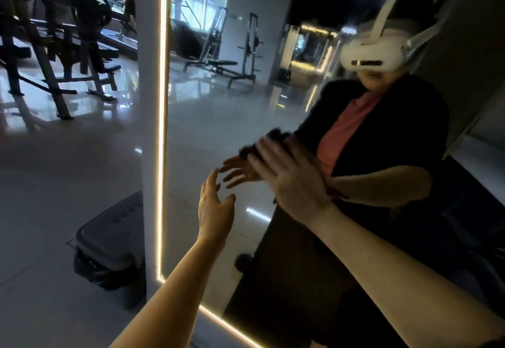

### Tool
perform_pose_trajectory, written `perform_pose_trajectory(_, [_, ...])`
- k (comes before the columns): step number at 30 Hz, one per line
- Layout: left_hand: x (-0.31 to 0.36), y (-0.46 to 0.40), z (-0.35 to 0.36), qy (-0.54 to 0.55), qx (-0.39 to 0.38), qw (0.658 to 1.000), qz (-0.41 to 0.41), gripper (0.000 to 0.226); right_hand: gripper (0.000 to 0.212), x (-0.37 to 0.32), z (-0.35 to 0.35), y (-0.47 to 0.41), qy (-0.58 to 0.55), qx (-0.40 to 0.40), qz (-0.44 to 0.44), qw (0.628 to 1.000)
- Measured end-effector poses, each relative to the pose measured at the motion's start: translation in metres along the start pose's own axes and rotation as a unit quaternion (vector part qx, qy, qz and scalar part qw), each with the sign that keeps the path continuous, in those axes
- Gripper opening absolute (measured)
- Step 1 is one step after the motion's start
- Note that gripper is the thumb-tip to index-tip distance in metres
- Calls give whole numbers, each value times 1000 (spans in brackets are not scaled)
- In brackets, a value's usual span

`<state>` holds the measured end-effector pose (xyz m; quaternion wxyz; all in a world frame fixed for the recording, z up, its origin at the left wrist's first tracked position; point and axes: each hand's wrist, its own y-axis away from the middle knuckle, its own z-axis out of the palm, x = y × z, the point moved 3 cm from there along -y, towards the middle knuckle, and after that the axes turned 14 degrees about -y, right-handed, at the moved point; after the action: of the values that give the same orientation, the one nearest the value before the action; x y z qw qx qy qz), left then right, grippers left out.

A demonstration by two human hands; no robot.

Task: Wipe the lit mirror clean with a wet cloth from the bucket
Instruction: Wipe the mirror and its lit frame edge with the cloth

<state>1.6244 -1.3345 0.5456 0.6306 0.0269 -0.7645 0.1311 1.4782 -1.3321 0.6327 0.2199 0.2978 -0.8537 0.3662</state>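
The tall mirror (218, 118) stands in front of me, with a glowing light strip (163, 101) down its left edge and along the bottom. My right hand (289, 178) lies flat against the glass with its fingers stretched out, pressing a dark cloth (269, 137) that peeks out above the fingertips. This hand is blurred. My left hand (216, 211) reaches toward the glass lower left of it, fingers straight and slightly spread, holding nothing. Its fingertips are close to the surface. The mirror reflects me and both hands.
A dark grey box-shaped container (109, 238) sits on the glossy tiled floor just left of the mirror's white frame (147, 129). Black gym racks and benches (54, 47) stand further back on the left.
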Motion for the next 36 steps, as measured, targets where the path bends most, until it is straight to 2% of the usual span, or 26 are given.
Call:
perform_pose_trajectory(2, [16, 2, 12, -26, 18, 999, 43, 66, 52, 28, -22, -2, -9, 83, 93, 992])
perform_pose_trajectory(4, [28, 8, 23, -69, 40, 993, 86, 67, 50, 28, -19, 25, -17, 101, 89, 991])
perform_pose_trajectory(6, [32, 16, 31, -105, 49, 986, 121, 71, 41, 9, 2, 71, -34, 36, 6, 999])
perform_pose_trajectory(8, [33, 22, 40, -132, 54, 978, 155, 76, 45, -4, 15, 111, -41, -54, -69, 995])
perform_pose_trajectory(9, [34, 25, 44, -143, 56, 973, 173, 78, 47, -2, 14, 121, -38, -89, -81, 992])
perform_pose_trajectory(10, [36, 26, 48, -150, 58, 969, 186, 79, 44, 4, 6, 123, -31, -90, -83, 992])
perform_pose_trajectory(11, [40, 27, 52, -152, 62, 967, 195, 80, 40, 16, -4, 117, -26, -71, -67, 995])
perform_pose_trajectory(13, [52, 29, 60, -152, 72, 962, 216, 79, 45, 48, -34, 97, -28, 24, 27, 999])
perform_pose_trajectory(15, [63, 32, 69, -150, 81, 956, 240, 78, 48, 74, -63, 88, -29, 114, 123, 985])
perform_pose_trajectory(17, [70, 37, 76, -154, 83, 944, 279, 74, 46, 75, -62, 108, -25, 148, 144, 978])
perform_pose_trajectory(21, [81, 37, 86, -196, 63, 911, 356, 70, 41, 60, -35, 159, -8, 2, -13, 1000])
perform_pose_trajectory(22, [86, 34, 86, -209, 65, 897, 383, 70, 42, 68, -41, 156, -3, -12, -36, 999])
perform_pose_trajectory(24, [105, 26, 84, -226, 81, 863, 445, 69, 41, 92, -66, 130, 6, 23, -24, 999])
perform_pose_trajectory(27, [143, 16, 80, -234, 113, 818, 513, 63, 51, 142, -115, 80, 20, 141, 95, 985])
perform_pose_trajectory(30, [165, 10, 76, -248, 131, 788, 548, 61, 50, 158, -131, 59, 13, 209, 197, 958])
perform_pose_trajectory(32, [165, 5, 71, -256, 137, 768, 572, 62, 49, 136, -112, 66, 10, 194, 182, 964])
perform_pose_trajectory(34, [161, -3, 62, -264, 133, 753, 588, 67, 49, 107, -89, 80, 13, 135, 113, 984])
perform_pose_trajectory(36, [164, -12, 53, -275, 128, 746, 593, 73, 50, 103, -87, 77, 14, 121, 76, 990])
